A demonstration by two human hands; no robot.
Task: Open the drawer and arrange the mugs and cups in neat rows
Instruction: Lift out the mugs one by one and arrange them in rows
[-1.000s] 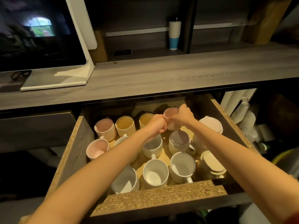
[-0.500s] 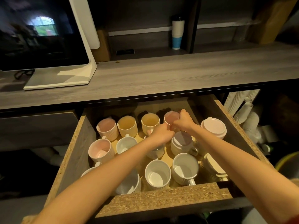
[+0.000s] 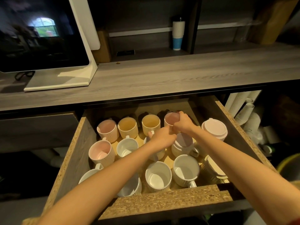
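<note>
Head view shows both hands meeting in the upper middle of the open drawer (image 3: pixel 170 203). The right hand (image 3: pixel 182 123) is closed around the near side of a pink mug (image 3: pixel 170 119), the fourth from the left in the back row, with a fingertip hooked over its far rim. The left hand (image 3: pixel 163 138) is curled just below and left of it, knuckles up, touching the right wrist area; whether it grips a mug underneath or only steadies cannot be told, since it hides what lies beneath.

Outward from there, the back row runs left across the frame: a yellow mug (image 3: pixel 151 124) just beside the held one, another yellow mug (image 3: pixel 128 127), then a pink ribbed mug (image 3: pixel 108 130). The held mug lies directly ahead of the right hand, at the right end of that row, so the right hand is the nearer one and the row's long axis runs left to right. My guess is the step in hand is seating this mug in line with its neighbours.

Lower in the frame, white mugs (image 3: pixel 158 176) stand less evenly, handles pointing different ways. A lidded cup (image 3: pixel 214 129) sits at the right wall. Above the drawer lies the grey counter (image 3: pixel 178 75).
</note>
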